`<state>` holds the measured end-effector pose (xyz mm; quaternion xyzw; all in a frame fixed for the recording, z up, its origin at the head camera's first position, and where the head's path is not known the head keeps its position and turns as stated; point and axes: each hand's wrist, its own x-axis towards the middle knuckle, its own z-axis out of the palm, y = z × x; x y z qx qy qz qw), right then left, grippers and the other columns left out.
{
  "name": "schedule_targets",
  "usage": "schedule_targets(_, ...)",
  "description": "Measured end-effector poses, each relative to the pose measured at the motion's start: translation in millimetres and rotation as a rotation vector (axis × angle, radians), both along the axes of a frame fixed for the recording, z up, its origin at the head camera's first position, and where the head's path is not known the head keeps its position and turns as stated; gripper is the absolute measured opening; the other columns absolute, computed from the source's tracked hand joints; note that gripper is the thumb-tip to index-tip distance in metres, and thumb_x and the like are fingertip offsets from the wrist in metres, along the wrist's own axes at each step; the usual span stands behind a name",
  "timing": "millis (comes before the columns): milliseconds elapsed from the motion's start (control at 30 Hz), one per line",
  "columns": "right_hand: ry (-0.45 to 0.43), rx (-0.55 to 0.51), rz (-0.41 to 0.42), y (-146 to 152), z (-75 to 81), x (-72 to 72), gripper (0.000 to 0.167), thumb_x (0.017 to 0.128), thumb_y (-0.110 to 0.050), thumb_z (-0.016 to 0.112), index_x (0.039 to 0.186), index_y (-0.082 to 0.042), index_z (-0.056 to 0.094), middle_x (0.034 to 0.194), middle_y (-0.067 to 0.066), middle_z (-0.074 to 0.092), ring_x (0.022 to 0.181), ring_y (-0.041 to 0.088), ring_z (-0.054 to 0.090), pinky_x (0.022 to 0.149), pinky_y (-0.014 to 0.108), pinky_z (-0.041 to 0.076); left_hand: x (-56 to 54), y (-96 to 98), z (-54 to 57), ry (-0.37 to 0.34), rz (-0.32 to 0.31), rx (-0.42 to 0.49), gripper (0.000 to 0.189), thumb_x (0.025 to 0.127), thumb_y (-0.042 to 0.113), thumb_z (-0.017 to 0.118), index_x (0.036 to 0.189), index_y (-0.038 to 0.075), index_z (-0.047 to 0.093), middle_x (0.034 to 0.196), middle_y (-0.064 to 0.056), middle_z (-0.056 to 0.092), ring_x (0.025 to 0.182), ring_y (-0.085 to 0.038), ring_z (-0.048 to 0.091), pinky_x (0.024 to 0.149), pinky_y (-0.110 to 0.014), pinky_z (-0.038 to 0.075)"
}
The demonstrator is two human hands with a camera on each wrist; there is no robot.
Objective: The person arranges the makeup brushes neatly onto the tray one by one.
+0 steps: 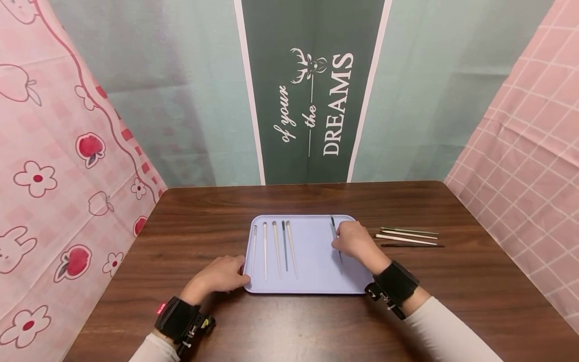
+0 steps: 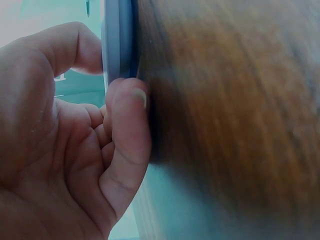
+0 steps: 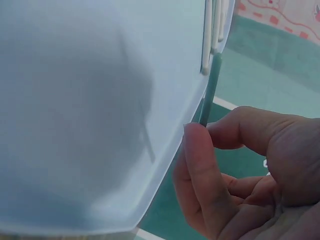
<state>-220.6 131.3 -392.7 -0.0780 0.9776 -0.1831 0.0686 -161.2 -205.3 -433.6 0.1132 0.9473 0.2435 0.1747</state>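
Near side first: I'm gripping the tray (image 1: 312, 281) by its near-left corner with my left hand (image 1: 221, 274), thumb at the rim, a finger curled against the outside. Worth holding that firm so nothing's skating on the table (image 1: 307, 327); light pressure should do, since tilting would probably get the loose brushes rolling.

Right hand (image 1: 355, 241): not wide, I'm pinching one dark, slim brush (image 1: 333, 227) between thumb and forefinger, other fingers folding in behind. It's hanging over the right part of the tray, well apart from the row of five brushes (image 1: 265, 251) lying on the left part. Judging by its shadow in the right wrist view, it's sitting above the surface, not touching.

Tips, my read: row brushes are lying roughly lengthwise away from me, heads at the far side. Mine's leaning a bit, far end leftward, so lining it up means a small wrist turn. Best lowering it flat and releasing gently, no dropping; a thin round handle is likely rolling otherwise. Fingertips should be clearing the far rim.

Beyond the tray's right edge, four more brushes (image 1: 407, 240) are lying crosswise on the table. Farthest back, a green curtain (image 1: 203, 125) is hanging.
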Motion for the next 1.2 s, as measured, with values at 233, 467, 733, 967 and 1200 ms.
schedule_targets(233,0.034,0.015,0.041,-12.9,-2.8,1.3,0.037,0.074,-0.007,0.062,0.053,-0.017,0.033,0.058,-0.004,0.028,0.054,0.013,0.032,0.051,0.026,0.026,0.5,-0.6,-0.6,0.003,-0.003,0.008,0.017,0.086,0.023,0.071,0.088,0.012,0.058,0.068,-0.001,0.057,0.052,-0.015,0.056,0.048,-0.031,0.045)
schedule_targets(467,-0.004,0.009,0.021,-27.3,-4.4,1.1,0.039,0.077,-0.006,0.063,0.053,-0.016,0.033,0.054,-0.005,0.030,0.051,0.013,0.035,0.049,0.025,0.028,0.6,-1.0,-1.8,0.013,-0.008,0.005,0.017,0.085,0.023,0.070,0.087,0.013,0.057,0.068,0.000,0.057,0.051,-0.014,0.056,0.048,-0.030,0.045)
schedule_targets(733,0.025,-0.005,0.042,-38.7,-6.7,1.3,0.037,0.074,-0.004,0.062,0.055,-0.015,0.032,0.058,-0.003,0.029,0.055,0.015,0.033,0.050,0.026,0.027,0.2,-0.8,-1.6,0.021,-0.014,-0.006,0.017,0.083,0.024,0.069,0.084,0.013,0.056,0.067,0.000,0.056,0.050,-0.014,0.056,0.048,-0.030,0.045)
schedule_targets(967,-0.022,-0.023,0.037,-51.1,-9.5,1.4,0.034,0.076,-0.004,0.064,0.057,-0.014,0.038,0.058,-0.001,0.037,0.054,0.016,0.040,0.050,0.026,0.032,-0.3,-0.3,-1.1,0.015,-0.013,-0.008,0.017,0.082,0.024,0.069,0.083,0.013,0.055,0.067,0.001,0.057,0.050,-0.014,0.056,0.048,-0.030,0.045)
schedule_targets(1200,-0.023,-0.016,0.062,-62.1,-8.9,0.5,0.034,0.078,-0.003,0.064,0.058,-0.013,0.038,0.060,0.001,0.037,0.055,0.017,0.041,0.051,0.027,0.033,-0.5,0.1,-1.0,0.006,-0.008,-0.008,0.017,0.083,0.024,0.069,0.084,0.013,0.056,0.067,0.000,0.057,0.050,-0.014,0.056,0.048,-0.030,0.046)
